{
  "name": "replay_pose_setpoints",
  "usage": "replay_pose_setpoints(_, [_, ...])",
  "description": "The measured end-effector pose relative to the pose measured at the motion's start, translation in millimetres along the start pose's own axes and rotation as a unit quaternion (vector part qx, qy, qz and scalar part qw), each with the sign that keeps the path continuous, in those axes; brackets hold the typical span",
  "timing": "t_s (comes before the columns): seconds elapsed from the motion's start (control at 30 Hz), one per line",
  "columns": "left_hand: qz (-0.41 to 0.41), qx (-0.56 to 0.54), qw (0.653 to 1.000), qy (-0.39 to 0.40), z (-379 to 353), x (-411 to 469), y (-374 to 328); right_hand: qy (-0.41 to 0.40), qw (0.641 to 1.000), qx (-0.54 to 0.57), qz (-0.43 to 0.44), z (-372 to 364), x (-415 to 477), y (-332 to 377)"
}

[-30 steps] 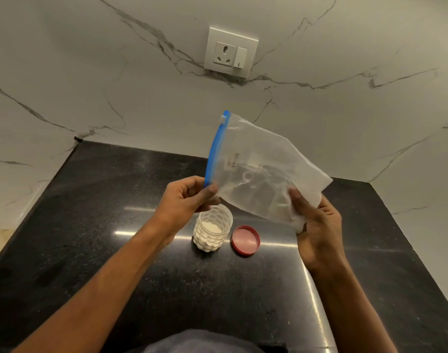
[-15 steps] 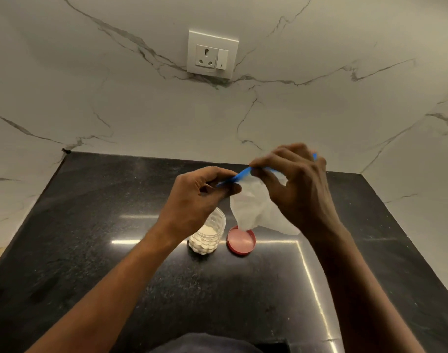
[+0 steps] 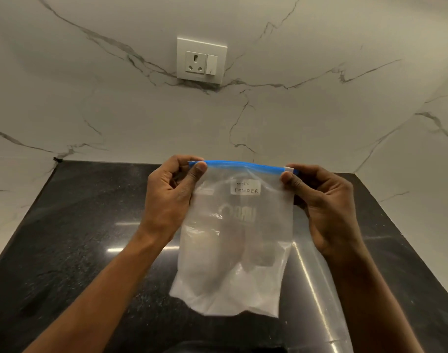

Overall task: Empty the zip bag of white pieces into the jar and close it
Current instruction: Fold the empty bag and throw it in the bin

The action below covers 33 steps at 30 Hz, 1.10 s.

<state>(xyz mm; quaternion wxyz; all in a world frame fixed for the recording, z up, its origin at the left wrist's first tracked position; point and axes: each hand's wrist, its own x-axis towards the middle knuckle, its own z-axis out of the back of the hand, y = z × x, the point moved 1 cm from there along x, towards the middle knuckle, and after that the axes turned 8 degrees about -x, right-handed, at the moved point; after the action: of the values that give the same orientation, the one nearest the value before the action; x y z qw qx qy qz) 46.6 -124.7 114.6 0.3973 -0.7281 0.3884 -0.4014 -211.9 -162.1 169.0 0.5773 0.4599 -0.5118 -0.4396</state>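
Observation:
A clear zip bag [image 3: 233,250] with a blue zip strip along its top hangs upright in front of me, looking empty, with a small handwritten label near the top. My left hand [image 3: 170,197] pinches the strip's left end. My right hand [image 3: 322,205] pinches its right end, so the strip is stretched level between them. The jar and its red lid are hidden behind the bag; only faint blurred shapes show through the plastic.
The black stone counter [image 3: 77,250] spreads below, meeting a white marble wall behind and to the right. A white wall socket with a switch [image 3: 202,61] sits above the counter. The counter's left edge drops off at the far left.
The bag went from tilted over the jar to hanging upright. Both hands shifted to the ends of the blue strip and pulled it straight. The jar and lid are now covered by the bag.

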Motion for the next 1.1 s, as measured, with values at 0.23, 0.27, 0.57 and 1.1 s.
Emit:
replay_pose_setpoints(0.23, [-0.175,0.427,0.886,0.048,3,6,-25,0.019,0.999,0.030,-0.023,-16,-9,0])
replay_pose_setpoints(0.27, [-0.200,0.449,0.868,0.076,-4,7,-34,0.027,0.999,0.028,-0.017,-19,-10,1])
replay_pose_setpoints(0.57, [-0.146,0.320,0.900,0.257,-61,14,-49,0.066,0.997,0.036,0.004,-34,-13,13])
replay_pose_setpoints(1.1, [-0.219,0.491,0.817,0.208,-29,10,-54,-0.030,0.999,0.039,-0.016,-33,-5,7])
